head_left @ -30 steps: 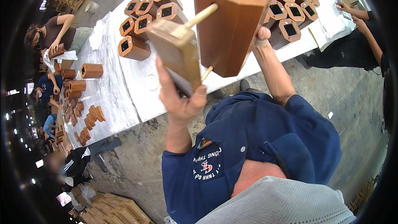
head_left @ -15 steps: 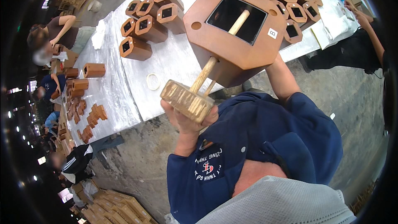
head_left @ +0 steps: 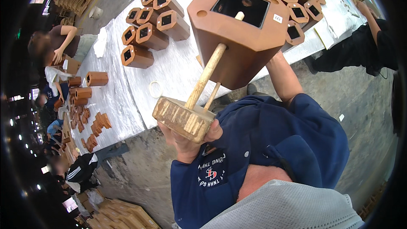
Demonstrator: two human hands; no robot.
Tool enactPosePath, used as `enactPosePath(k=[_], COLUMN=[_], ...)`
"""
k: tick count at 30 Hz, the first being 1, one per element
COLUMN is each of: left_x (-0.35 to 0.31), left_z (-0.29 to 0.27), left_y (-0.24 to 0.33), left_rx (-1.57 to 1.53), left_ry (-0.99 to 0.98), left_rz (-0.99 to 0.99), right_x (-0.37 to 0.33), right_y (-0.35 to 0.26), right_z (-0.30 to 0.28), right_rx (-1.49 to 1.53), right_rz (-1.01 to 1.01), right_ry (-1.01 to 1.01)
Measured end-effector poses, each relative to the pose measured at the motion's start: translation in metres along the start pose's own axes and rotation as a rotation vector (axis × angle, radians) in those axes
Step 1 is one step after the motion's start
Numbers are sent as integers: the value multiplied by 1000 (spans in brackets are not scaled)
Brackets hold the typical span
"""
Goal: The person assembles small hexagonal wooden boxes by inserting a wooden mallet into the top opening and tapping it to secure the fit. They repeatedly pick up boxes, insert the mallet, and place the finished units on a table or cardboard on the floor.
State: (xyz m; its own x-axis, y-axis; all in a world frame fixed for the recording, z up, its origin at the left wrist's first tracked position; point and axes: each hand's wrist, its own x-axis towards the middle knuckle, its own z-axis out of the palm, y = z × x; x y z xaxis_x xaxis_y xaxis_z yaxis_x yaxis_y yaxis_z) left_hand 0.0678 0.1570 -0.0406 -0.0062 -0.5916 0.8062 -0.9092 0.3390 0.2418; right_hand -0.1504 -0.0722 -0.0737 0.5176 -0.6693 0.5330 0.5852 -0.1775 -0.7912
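Observation:
My left hand [head_left: 186, 142] grips a worn wooden block [head_left: 182, 119] from below, thumb at its right end. Two round dowels run from the block to a large brown eight-sided wooden box [head_left: 237, 51]. The longer dowel [head_left: 207, 75] enters a hole in the box's near side, and its tip shows inside the square, black-lined opening. The thinner dowel [head_left: 213, 95] meets the box lower down. The box is held tilted above the table's edge, opening toward me, with a small white label on its face. My right forearm [head_left: 285, 78] reaches behind the box, which hides the hand holding it.
Plastic-covered table [head_left: 127, 87] carries similar brown boxes [head_left: 152, 36] at left and more [head_left: 296, 12] at right. A pale ring [head_left: 155, 89] lies near its edge. A person [head_left: 360, 46] stands at right; several others work along the left. Stacked cartons [head_left: 121, 216] sit at lower left.
My left hand and the block have moved left and down, away from the box. More dowel shows outside the box and less inside its opening. The box has shifted slightly up.

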Motion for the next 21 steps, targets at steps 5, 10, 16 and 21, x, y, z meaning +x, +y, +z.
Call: enactPosePath(k=[5, 10, 16, 21], left_x=[-1, 19, 23, 47], left_z=[34, 77, 89, 98], left_y=[-16, -21, -21, -9], left_rx=[-131, -460, -552, -639], left_ry=[80, 190, 177, 222], left_rz=[-88, -84, -259, -375], right_x=[3, 16, 17, 10], right_y=[-16, -21, -13, -13], right_z=[8, 33, 41, 45], right_rx=[-63, -175, -250, -246], right_rz=[-24, -38, -32, 117], right_ry=[-70, -153, -61, 22])
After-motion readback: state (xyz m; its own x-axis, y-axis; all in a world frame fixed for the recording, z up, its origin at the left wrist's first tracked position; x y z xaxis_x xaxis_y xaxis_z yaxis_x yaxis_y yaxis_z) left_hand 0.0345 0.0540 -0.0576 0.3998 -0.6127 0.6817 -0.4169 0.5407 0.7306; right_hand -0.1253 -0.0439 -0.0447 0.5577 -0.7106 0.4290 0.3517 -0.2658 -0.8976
